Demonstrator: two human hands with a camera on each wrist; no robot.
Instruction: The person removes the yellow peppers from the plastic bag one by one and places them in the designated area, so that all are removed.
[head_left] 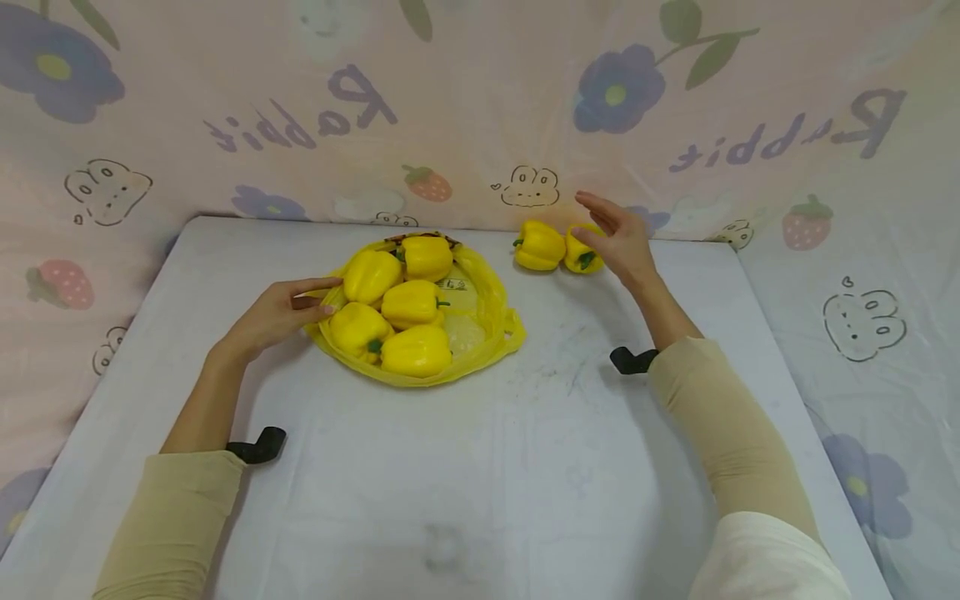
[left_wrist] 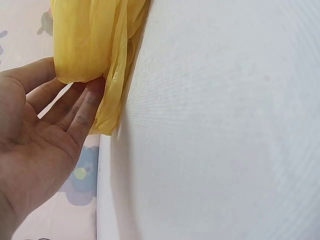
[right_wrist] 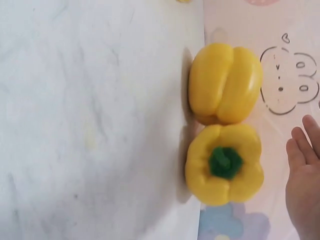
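A yellow plastic bag (head_left: 491, 350) lies spread with its mouth facing up on the white table. Several yellow bell peppers (head_left: 416, 350) sit inside it, mostly toward its left side. At the bag's left edge, my left hand (head_left: 273, 321) holds the plastic between thumb and fingers; the left wrist view shows the fingers against the bag's folds (left_wrist: 82, 45). Two more bell peppers (right_wrist: 225, 85) lie side by side outside the bag, near the table's back edge. My right hand (head_left: 618, 242) hovers by the right-hand pepper (right_wrist: 200, 172), fingers extended, holding nothing.
The white table (head_left: 360, 500) carries faint dark smudges right of the bag. A patterned curtain (head_left: 480, 125) hangs right behind the table's back edge. Black wrist mounts (head_left: 258, 446) stick out from both forearms.
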